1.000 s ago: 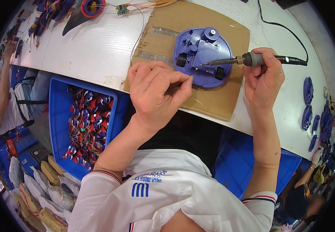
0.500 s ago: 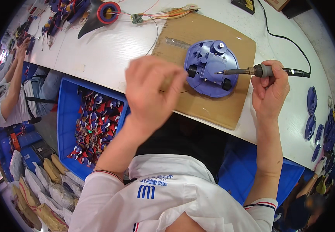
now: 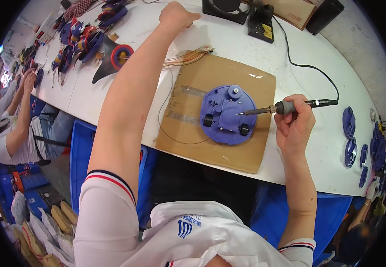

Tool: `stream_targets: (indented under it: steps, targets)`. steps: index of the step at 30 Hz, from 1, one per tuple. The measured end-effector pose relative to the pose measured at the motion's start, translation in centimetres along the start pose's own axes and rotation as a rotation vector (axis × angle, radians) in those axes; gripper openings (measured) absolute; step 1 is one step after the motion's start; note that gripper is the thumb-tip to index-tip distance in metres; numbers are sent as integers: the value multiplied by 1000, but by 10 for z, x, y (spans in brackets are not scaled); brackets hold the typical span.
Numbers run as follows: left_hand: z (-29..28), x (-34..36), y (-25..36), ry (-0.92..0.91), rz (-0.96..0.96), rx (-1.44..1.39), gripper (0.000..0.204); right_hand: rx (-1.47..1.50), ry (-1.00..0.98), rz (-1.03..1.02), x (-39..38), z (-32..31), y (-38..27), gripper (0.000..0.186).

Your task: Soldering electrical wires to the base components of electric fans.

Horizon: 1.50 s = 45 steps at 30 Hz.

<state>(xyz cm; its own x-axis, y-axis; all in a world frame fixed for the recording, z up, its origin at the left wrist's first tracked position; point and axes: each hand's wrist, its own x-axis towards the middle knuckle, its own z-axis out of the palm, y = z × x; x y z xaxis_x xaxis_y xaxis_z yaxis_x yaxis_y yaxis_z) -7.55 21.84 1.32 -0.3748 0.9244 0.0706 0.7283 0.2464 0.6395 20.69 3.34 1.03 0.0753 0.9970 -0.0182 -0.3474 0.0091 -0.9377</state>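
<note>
Cardboard point(image 3: 246, 153), a flat brown sheet with strips of clear tape, lies on the white table point(image 3: 90, 93) and carries a round blue-violet plastic base point(image 3: 226, 116) with moulded ribs, a raised knob near its far edge and two small black wheels on its near side. The right hand point(image 3: 294, 127) is closed around a soldering iron point(image 3: 286, 107), fingers wrapped on its grey collar and black handle. The iron lies nearly level, its long axis running left to right; the thin metal tip points left and sits over the base's right half, while a black cable point(image 3: 308, 66) leaves the handle's end and curves off to a black stand point(image 3: 260, 21) at the table's far side. The left hand point(image 3: 175, 15) is stretched far across the table, curled into a loose fist; what it has hold of, if anything, cannot be told. A bundle of thin coloured wires point(image 3: 188, 57) lies just beyond the cardboard's far left corner
</note>
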Motion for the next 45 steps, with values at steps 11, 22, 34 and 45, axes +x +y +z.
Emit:
stream_targets:
  steps: [11,22,34,45]
  targets:
    - [-63,-183,19,-392,331,-675,35,99,88,29,16,-17,-13,24]
    - [-65,-222,-8,-3,800,-261,22,126,127,-47,40,-25,-27,24]
    - [-78,-249,-35,-302,1040,-117,28,204,46,-47,33,-33,-7,24]
    - [-69,-245,-21,-233,974,-162,21,141,62,79,22,-21,6,23]
